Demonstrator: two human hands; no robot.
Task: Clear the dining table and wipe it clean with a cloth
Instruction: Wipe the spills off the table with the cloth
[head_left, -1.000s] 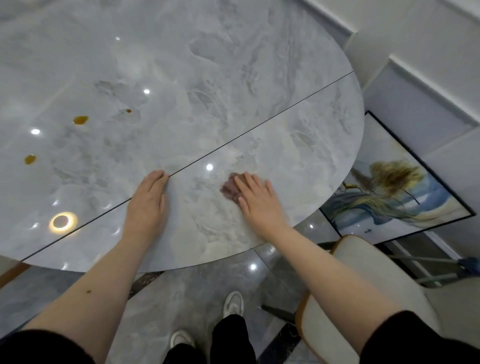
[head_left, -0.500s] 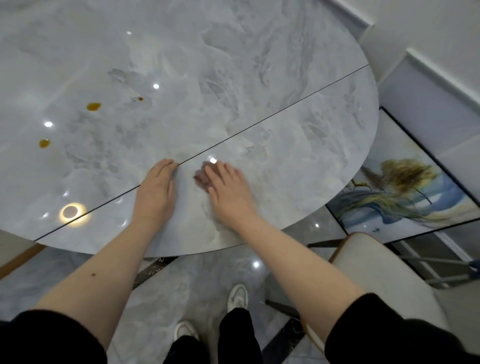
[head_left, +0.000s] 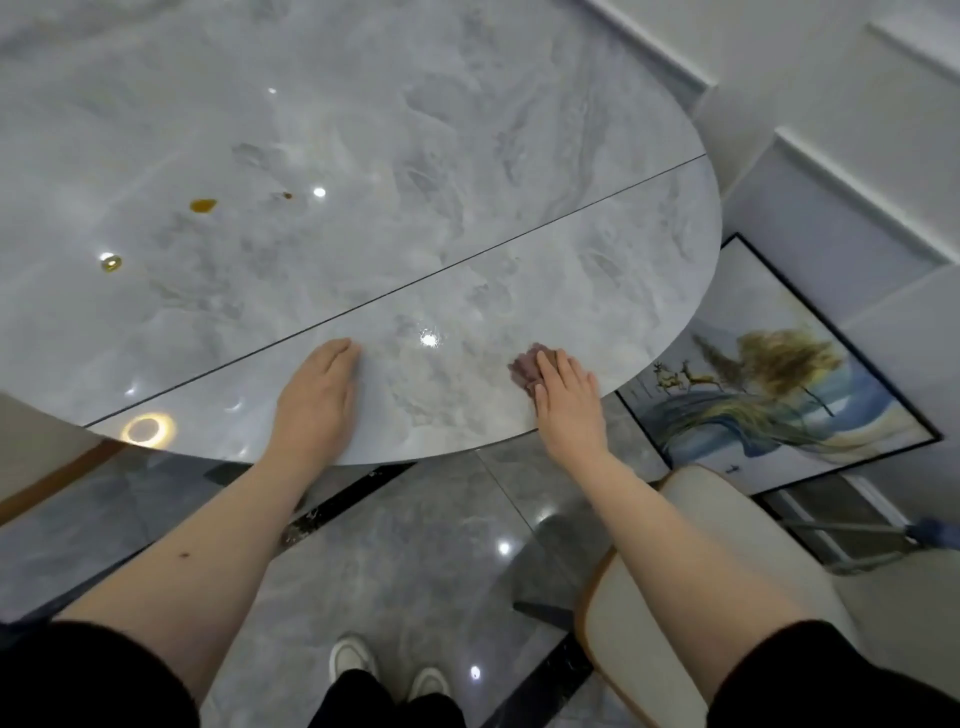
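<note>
The grey marble dining table fills the upper left, with a dark seam running across it. My right hand lies flat on a small mauve cloth near the table's near right edge; only the cloth's left part shows past my fingers. My left hand rests palm down on the tabletop, fingers together, holding nothing, about a hand's width left of the cloth. Brown drops of liquid sit on the table further left, with a smaller speck beside them.
A cream chair with a wooden rim stands at my right. A framed picture leans on the floor against the white wall. Grey glossy floor tiles and my white shoes are below. A mop handle lies at the right.
My right hand has slid the cloth to the right, away from my left hand and toward the table's edge. My left hand has stayed in place on the table.
</note>
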